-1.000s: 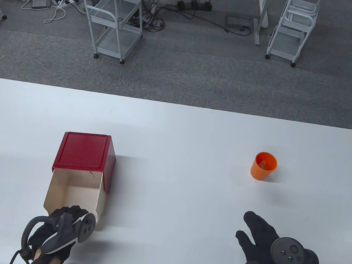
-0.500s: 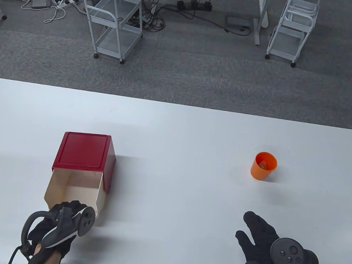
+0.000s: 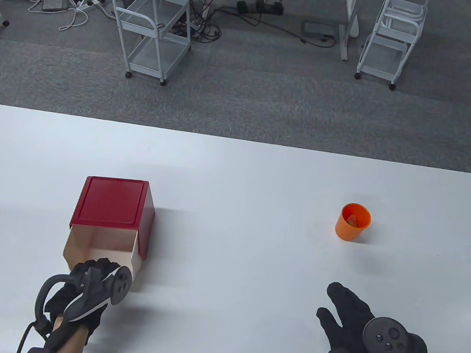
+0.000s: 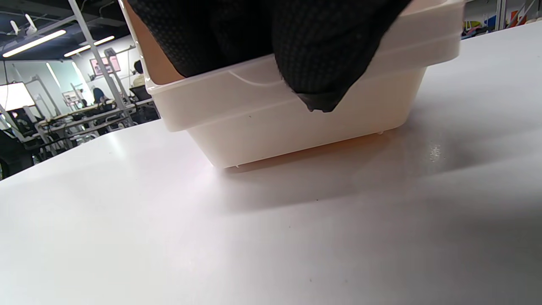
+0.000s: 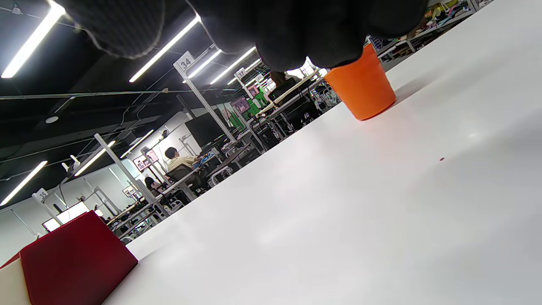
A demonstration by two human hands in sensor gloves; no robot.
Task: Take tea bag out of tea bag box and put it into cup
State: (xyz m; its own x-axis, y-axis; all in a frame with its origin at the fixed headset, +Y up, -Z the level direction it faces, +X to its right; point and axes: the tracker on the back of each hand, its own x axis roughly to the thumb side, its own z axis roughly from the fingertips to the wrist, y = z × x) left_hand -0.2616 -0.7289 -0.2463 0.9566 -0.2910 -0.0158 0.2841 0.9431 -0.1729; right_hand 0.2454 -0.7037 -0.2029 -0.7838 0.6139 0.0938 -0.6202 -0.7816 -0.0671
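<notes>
Cream plastic drawer (image 3: pixel 100 249) (glossy, boxy) slid farther into red shell (image 3: pixel 113 203).

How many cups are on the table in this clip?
1. The orange cup stands on the right half of the table, beyond the right hand. No other cup shows in any view, though the left hand hides part of the drawer.

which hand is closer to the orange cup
Right. The right hand rests on the table below the orange cup, with a clear gap between them. The left hand is far across the table, at the tea bag box drawer.
</notes>
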